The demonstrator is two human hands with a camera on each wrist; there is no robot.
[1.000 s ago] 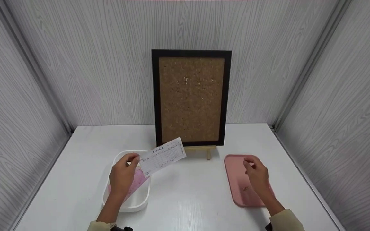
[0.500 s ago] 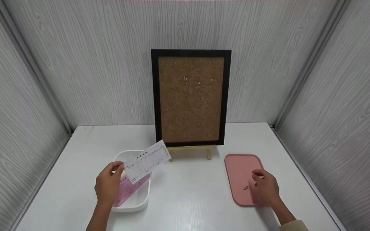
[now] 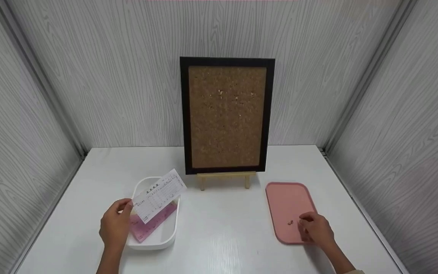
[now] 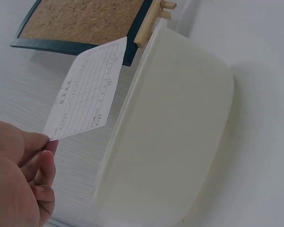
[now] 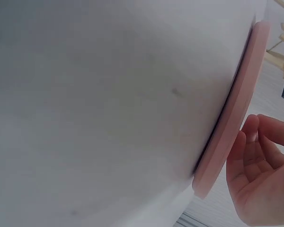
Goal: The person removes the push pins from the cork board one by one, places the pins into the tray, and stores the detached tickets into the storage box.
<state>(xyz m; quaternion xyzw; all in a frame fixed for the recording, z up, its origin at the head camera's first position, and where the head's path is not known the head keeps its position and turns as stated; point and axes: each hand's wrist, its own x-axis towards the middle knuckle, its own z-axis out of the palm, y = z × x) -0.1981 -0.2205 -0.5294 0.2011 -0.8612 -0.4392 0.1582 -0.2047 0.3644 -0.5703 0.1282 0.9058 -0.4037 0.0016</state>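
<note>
My left hand (image 3: 115,224) pinches a white printed paper slip (image 3: 159,195) by its near corner, between thumb and finger. The slip slants above a white bin (image 3: 172,236), partly covering a pink printed slip (image 3: 152,224) inside it. The left wrist view shows the thumb on top of the paper (image 4: 87,90). My right hand (image 3: 318,230) is low over the right side of a pink tray (image 3: 285,198), its fingers loosely bent. Nothing shows between its fingertips in the right wrist view. Beside those fingertips lie tiny brass-coloured pieces (image 3: 290,223), too small to identify surely.
A black-framed cork board (image 3: 226,118) stands upright on a small wooden easel (image 3: 226,175) at the back of the white table (image 3: 219,228), between bin and tray. Grey wood-grain panels (image 3: 127,76) close in the back and both sides.
My left hand has drawn the white slip left and toward me, over the bin. The right hand has come down and nearer to me, beside the small brass-coloured pieces.
</note>
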